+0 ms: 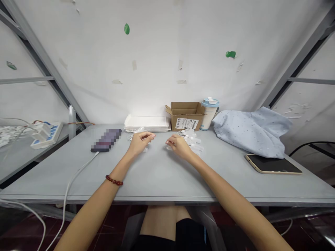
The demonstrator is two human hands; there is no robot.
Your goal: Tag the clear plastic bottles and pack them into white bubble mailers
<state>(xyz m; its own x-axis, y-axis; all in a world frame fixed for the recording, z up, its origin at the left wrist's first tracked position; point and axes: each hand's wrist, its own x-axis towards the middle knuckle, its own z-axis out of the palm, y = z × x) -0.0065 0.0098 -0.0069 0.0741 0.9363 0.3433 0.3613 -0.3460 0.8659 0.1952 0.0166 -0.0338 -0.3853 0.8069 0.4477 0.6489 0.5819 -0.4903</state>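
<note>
My left hand (141, 142) hovers just above the middle of the grey table, thumb and fingers pinched together. My right hand (179, 145) faces it across a small gap, its fingertips also pinched. Whatever either pinch holds is too small to make out. Behind my left hand lie white pieces with thin cable (139, 130), partly hidden by it. A small clear plastic piece (145, 150) rests below its fingers. Beside and behind my right hand spreads a pile of several translucent white plastic pieces (195, 141), partly covered by the hand.
At the back stand a stack of white envelopes (149, 122), an open cardboard box (186, 120) and a lidded cup (208, 115). Light blue cloth (248, 129) overlaps a phone (273, 164) on the right. A phone with a cable (106, 140) lies left, near a power strip (48, 136).
</note>
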